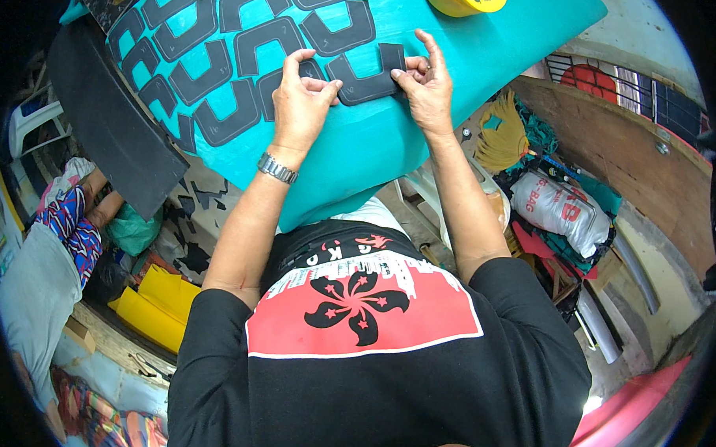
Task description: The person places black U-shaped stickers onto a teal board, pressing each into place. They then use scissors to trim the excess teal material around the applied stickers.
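A flat black U-shaped cutout [365,88] lies between my hands at the near edge of a teal-covered table [363,144]. My right hand [427,91] pinches its right arm between thumb and fingers, index finger raised. At its left edge, my left hand [302,103] has thumb and bent fingers drawn together on the piece, with its index finger also lifted. Several similar black cutouts [268,44] lie in rows beyond and to the left. One of them is partly covered by my left hand.
A yellow tub [438,0] stands at the table's far side. A large black sheet [106,114] hangs by the left edge. Another person [40,274] is at the far left, near folded yellow material [160,305]. A stuffed white bag [558,208] and a straw-coloured bundle [503,136] lie right.
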The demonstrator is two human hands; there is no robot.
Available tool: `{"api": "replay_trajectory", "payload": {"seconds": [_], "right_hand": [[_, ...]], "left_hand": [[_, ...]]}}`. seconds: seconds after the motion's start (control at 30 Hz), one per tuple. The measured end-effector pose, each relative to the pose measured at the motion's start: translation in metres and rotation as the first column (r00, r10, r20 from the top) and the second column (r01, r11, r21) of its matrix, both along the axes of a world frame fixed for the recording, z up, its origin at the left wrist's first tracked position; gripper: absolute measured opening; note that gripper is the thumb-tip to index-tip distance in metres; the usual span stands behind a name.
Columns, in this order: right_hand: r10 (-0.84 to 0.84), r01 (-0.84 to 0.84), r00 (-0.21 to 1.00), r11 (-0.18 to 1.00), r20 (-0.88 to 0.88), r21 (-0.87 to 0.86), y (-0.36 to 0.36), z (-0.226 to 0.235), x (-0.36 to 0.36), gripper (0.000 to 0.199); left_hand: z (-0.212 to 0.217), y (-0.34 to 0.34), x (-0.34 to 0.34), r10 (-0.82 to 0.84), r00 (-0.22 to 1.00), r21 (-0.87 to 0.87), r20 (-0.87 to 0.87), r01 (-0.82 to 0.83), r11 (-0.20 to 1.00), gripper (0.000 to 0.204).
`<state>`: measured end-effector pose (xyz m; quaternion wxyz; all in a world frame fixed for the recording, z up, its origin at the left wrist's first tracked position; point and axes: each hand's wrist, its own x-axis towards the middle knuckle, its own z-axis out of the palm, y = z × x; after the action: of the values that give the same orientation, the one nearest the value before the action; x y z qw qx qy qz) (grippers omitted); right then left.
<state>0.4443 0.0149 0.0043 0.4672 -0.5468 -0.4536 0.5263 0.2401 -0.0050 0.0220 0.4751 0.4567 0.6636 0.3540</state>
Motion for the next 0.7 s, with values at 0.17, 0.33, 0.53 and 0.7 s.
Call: {"api": "replay_trajectory", "payload": {"seconds": [0.17,0.33,0.53,0.7], "right_hand": [[0.007,-0.007,1.000,1.000,0.002,0.003,-0.0013,-0.0025,-0.0007,0.078],[-0.010,0.010,0.999,1.000,0.052,-0.005,-0.0007,-0.0060,-0.0018,0.077],[-0.003,0.001,0.994,1.000,0.113,0.015,0.0004,-0.0061,-0.0019,0.076],[0.003,-0.003,0.994,1.000,0.112,0.002,0.0014,-0.0058,-0.0023,0.074]], "left_hand": [[0.0029,-0.0001,-0.0015,0.004,0.999,-0.015,-0.041,-0.005,1.000,0.057],[0.0043,0.0033,-0.0025,-0.035,0.997,-0.020,-0.063,0.034,0.999,0.054],[0.0004,0.0063,-0.0031,-0.071,0.992,-0.032,-0.105,0.068,0.997,0.055],[-0.0025,0.0075,-0.0042,-0.110,0.977,-0.020,-0.184,0.108,0.994,0.053]]}}
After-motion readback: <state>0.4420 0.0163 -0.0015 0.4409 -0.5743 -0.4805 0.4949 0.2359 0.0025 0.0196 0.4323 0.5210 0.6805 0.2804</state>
